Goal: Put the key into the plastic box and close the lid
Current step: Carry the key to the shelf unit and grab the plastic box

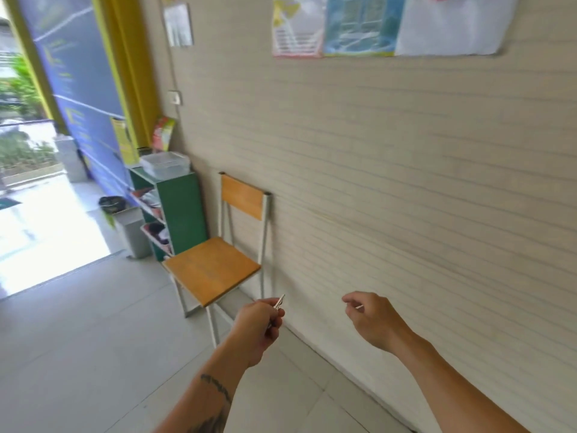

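Partly hidden key (278, 302), left hand (259, 326) pinching

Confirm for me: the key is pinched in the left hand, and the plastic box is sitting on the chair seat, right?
Not quite. The key is pinched in the left hand, but the plastic box sits on top of the green shelf, not on the chair seat. The head view shows this.
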